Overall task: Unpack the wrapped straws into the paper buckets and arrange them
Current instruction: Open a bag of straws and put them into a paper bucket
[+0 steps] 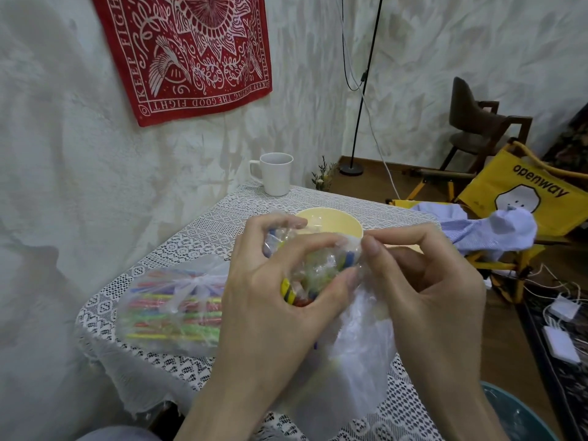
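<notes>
My left hand grips a bundle of coloured straws wrapped in clear plastic, held up above the table. My right hand pinches the plastic wrap at the bundle's right end, and loose wrap hangs down below both hands. Behind my hands stands a pale yellow paper bucket, its lower part hidden. A second bag of coloured straws, tied at the top, lies on the table to the left.
A white mug stands at the far edge of the lace tablecloth. A yellow folding chair with blue cloth draped on it is to the right. A teal bowl rim shows at bottom right. Chargers and cables lie on the floor.
</notes>
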